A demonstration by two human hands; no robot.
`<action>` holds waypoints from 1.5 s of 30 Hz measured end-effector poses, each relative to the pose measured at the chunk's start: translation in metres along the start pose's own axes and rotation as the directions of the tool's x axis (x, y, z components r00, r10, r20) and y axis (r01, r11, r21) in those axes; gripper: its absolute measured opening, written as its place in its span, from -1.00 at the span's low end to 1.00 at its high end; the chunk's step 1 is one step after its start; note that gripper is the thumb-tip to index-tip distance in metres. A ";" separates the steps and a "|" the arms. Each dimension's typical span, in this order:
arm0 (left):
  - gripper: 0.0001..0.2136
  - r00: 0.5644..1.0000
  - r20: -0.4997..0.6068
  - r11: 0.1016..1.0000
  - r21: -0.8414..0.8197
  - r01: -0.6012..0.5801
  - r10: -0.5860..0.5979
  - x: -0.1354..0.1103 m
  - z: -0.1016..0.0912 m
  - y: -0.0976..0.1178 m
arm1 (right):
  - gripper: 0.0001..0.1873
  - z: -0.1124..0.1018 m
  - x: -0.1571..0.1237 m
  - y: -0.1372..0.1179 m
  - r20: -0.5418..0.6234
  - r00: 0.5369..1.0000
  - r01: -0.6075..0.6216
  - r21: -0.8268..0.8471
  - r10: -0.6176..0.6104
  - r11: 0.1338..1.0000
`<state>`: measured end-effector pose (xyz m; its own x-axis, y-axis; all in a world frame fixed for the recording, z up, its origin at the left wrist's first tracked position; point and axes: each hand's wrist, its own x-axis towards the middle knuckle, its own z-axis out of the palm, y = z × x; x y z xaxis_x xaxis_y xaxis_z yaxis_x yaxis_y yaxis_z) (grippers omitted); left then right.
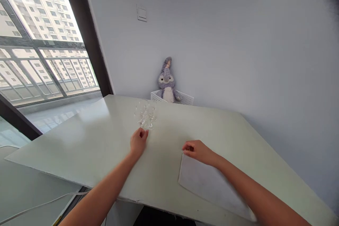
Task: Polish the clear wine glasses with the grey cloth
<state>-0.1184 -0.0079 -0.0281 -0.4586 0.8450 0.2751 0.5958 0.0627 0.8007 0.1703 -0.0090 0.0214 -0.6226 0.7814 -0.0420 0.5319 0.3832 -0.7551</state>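
Note:
My left hand (pixel 138 142) rests low over the table with its fingers curled in, just in front of a small group of clear stemmed glasses (pixel 150 116). Its fingertips are close to the foot of the nearest glass, and whether they touch it is hidden. To the right, my right hand (pixel 199 150) is curled, thumb and fingers brought together with a small gap inside and nothing visible in it. Beneath that hand and forearm lies a flat white cloth-like sheet (pixel 209 183), partly covered by the arm; its far left corner is by my fingers.
The pale glossy tabletop (pixel 111 155) ends at a front edge near my forearms. Behind its far edge, a grey plush toy (pixel 167 81) sits in a white perforated basket (pixel 187 99) against the wall. A white cable (pixel 47 203) runs at the lower left, beside a large window (pixel 50 56).

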 end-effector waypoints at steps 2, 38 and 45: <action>-0.84 0.989 0.128 0.997 0.026 -0.072 0.068 -0.005 0.010 0.008 | -0.80 0.003 -0.015 0.007 0.052 0.998 -0.024 -0.001 0.024 1.000; -0.59 0.919 -0.254 0.946 -0.203 0.254 -0.302 0.023 0.006 0.002 | -0.83 0.001 -0.041 0.016 0.032 0.999 0.034 0.019 -0.035 0.999; -0.56 0.929 -0.218 0.936 -0.258 0.240 -0.298 0.029 0.021 0.004 | -0.83 -0.009 -0.056 -0.001 0.283 0.952 0.124 -0.006 -0.117 0.992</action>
<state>-0.1157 0.0285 -0.0283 -0.7474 0.6510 0.1327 0.2777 0.1246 0.9526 0.2097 -0.0487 0.0309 -0.8171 0.5601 -0.1366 0.4545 0.4801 -0.7503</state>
